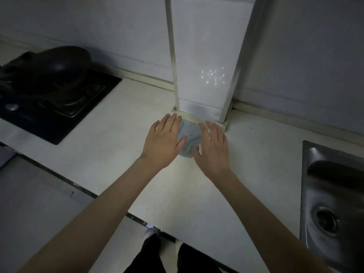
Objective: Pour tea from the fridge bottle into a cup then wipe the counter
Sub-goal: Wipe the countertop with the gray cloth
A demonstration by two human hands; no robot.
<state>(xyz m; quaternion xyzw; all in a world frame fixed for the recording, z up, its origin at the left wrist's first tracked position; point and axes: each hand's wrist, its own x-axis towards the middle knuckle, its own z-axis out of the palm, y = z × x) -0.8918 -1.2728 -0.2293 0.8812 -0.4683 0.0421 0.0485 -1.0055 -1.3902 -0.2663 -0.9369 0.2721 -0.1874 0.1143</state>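
Observation:
A light blue cloth (188, 134) lies bunched on the pale counter (122, 154), close to the foot of a white tiled column (204, 75). My left hand (164, 143) rests flat on the cloth's left side, fingers spread, thumb on the fabric. Flat on the cloth's right side lies my right hand (213, 148), fingers extended. Both palms face down and cover the cloth's edges; only its middle shows between them. No bottle or cup is in view.
A black hob (59, 107) with a dark wok (53, 67) sits at the left. The steel sink (332, 203) with its drain is at the right edge. Tiled walls rise behind. The counter's front edge runs diagonally below my forearms.

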